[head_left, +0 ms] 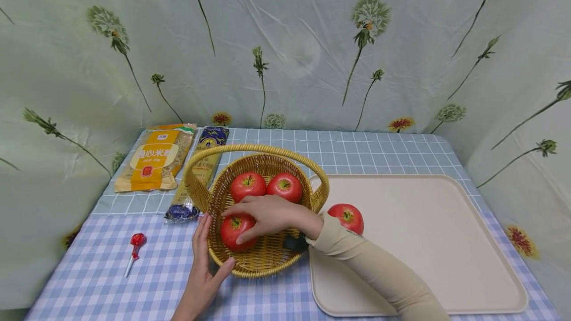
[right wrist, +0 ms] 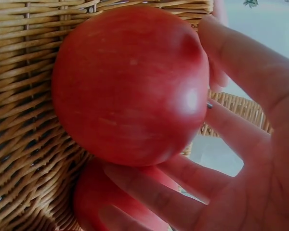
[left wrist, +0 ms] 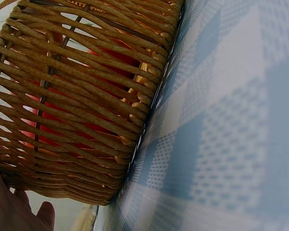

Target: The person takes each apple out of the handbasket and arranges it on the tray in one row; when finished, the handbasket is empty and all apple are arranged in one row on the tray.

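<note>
A round wicker basket point(head_left: 260, 274) with a tall arched handle stands on the table with three red apples inside. My right hand point(head_left: 269, 214) reaches into it and grips the front-left apple point(head_left: 232, 237), thumb on one side and fingers on the other; the right wrist view shows this apple point(right wrist: 130, 86) large, against the woven wall. Behind it sit a back-left apple point(head_left: 247, 186) and a back-right apple point(head_left: 285, 187). My left hand point(head_left: 202, 266) rests against the basket's front-left outside, fingers fairly straight and thumb near the front rim.
Right of the basket lies a large beige tray point(head_left: 415, 241), holding another apple point(head_left: 348, 218) at its left edge. Back left are a yellow food packet point(head_left: 153, 160) and a spaghetti packet point(head_left: 183, 202), partly behind the basket handle. A red lollipop point(head_left: 137, 241) lies on the checked cloth at left.
</note>
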{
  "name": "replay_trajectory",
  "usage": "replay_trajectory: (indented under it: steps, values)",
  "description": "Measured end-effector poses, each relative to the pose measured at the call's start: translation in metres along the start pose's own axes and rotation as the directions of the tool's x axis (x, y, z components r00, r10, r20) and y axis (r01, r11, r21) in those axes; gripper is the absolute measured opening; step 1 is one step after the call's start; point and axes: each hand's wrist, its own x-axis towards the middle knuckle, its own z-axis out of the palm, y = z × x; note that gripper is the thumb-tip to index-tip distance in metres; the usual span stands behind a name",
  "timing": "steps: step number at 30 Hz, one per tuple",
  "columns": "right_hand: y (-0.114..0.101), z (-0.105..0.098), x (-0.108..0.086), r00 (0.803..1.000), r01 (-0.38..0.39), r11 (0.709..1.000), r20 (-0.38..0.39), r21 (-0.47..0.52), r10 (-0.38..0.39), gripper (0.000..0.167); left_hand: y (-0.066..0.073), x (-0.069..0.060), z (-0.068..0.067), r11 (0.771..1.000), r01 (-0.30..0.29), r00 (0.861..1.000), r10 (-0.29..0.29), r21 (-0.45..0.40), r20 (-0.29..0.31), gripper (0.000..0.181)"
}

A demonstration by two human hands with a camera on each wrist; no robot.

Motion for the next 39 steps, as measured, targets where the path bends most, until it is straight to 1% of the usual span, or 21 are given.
replay_trajectory:
  steps: [7, 18, 22, 25, 28, 32, 34, 39]
  values:
    - [-0.0002, 0.0027, 0.0031, 1.000, -0.022, 1.000, 0.005, -0.004, 0.022, 0.061, 0.0002, 0.0002, -0.0002, 1.000, 0.002, 1.000, -0.002, -0.005, 0.004, 0.092]
    - [0.0023, 0.0052, 0.0040, 0.998, -0.063, 0.998, 0.013, 0.017, 0.063, 0.062, 0.0001, -0.0005, 0.0004, 1.000, -0.023, 1.000, 0.024, 0.007, -0.003, 0.092]
    - [0.0037, 0.0059, 0.0046, 0.998, -0.061, 0.997, 0.026, 0.041, 0.060, 0.060, 0.0000, -0.0007, 0.0005, 0.999, -0.029, 1.000, 0.029, 0.017, -0.005, 0.092]
    - [0.0044, 0.0060, 0.0053, 0.999, -0.045, 0.997, 0.033, 0.058, 0.043, 0.059, -0.0002, -0.0007, 0.0004, 0.999, -0.031, 1.000, 0.031, 0.015, -0.006, 0.092]
    - [0.0047, 0.0061, 0.0059, 0.999, -0.032, 0.998, 0.040, 0.063, 0.030, 0.060, -0.0008, -0.0004, 0.0003, 0.999, -0.047, 0.999, 0.047, 0.017, -0.005, 0.092]
    - [0.0049, 0.0057, 0.0053, 0.998, -0.041, 0.997, 0.057, 0.058, 0.038, 0.063, -0.0011, -0.0002, 0.0005, 0.998, -0.057, 0.998, 0.057, 0.021, -0.007, 0.092]
    - [0.0051, 0.0056, 0.0048, 0.997, -0.048, 0.998, 0.063, 0.049, 0.045, 0.064, -0.0008, -0.0003, 0.0007, 0.998, -0.050, 0.999, 0.050, 0.024, -0.012, 0.092]
    - [0.0059, 0.0059, 0.0041, 0.995, -0.056, 0.998, 0.080, 0.040, 0.052, 0.064, -0.0011, -0.0006, 0.0006, 0.998, -0.065, 0.998, 0.066, 0.022, -0.007, 0.093]
